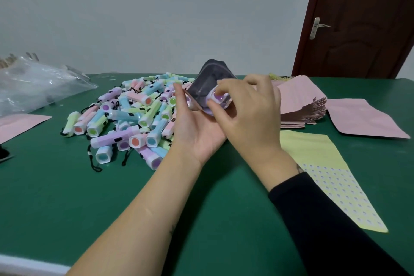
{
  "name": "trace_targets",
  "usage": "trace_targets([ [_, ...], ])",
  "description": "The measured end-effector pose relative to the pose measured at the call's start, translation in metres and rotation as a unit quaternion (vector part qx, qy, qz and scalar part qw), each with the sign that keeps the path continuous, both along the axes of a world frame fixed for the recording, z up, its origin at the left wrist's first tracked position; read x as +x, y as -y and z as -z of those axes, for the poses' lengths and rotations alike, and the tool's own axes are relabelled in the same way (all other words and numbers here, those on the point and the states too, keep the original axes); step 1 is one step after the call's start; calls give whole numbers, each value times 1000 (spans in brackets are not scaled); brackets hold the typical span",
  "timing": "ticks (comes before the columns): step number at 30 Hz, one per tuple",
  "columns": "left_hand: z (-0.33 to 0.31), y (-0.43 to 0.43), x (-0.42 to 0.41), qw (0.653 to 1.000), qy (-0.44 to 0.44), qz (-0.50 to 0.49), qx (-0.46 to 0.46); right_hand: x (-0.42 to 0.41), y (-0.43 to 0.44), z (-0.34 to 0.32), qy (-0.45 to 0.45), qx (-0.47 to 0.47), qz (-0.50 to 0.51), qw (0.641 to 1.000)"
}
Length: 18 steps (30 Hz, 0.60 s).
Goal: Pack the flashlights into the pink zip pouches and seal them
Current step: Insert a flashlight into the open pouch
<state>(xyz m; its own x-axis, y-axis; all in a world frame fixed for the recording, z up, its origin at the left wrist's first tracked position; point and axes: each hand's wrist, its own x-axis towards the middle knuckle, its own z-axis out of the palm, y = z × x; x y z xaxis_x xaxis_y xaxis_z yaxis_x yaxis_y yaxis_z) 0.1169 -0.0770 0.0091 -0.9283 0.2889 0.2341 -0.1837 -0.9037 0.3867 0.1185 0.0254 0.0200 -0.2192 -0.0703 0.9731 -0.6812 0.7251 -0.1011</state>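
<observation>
On the green tabletop (67,208), mid-frame, we hold a pouch (208,78) up off the surface w/ its mouth facing us; the inside looks dark grey. Our L hand (197,132) sits palm-up under it and grips it, thumb up along the pouch's left edge. The rest of that hand's fingers are hidden behind the pouch, so we can't tell how they lie. Our R hand (248,114) is at the pouch's right side, thumb & fingers (226,87) pinching the head end of a purple flashlight (218,98). The flashlight sits at the pouch mouth, lens toward us, touching the lower lip. How far its body is inside we can't tell; the R hand covers it.

Just left of the hands lies the pile of flashlights (134,114): pastel pink, blue, green & purple, w/ black wrist cords, heaped loosely.

Right of the hands is a stack of pink pouches (300,105), lying flat & fanned. A loose pink pouch (365,118) lies just beyond it, further right. Nearer us, a yellow sheet (322,163) w/ a dotted lower part lies flat beside our R forearm, which wears a black sleeve (324,219); the L forearm is bare.

Far left there's a crumpled clear plastic bag (38,87), and below it another pink pouch (18,125), cut off by the frame edge.

Behind the tabletop: pale wall, & a dark brown door (363,17) w/ a metal handle, top right.
</observation>
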Motion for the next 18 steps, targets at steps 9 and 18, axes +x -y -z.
trace_targets([
  [9,0,0,2,999,41,-16,-26,2,3,3,140,94,53,984],
  [18,2,0,-1,997,80,4,-24,-6,-12,2,200,107,26,974],
])
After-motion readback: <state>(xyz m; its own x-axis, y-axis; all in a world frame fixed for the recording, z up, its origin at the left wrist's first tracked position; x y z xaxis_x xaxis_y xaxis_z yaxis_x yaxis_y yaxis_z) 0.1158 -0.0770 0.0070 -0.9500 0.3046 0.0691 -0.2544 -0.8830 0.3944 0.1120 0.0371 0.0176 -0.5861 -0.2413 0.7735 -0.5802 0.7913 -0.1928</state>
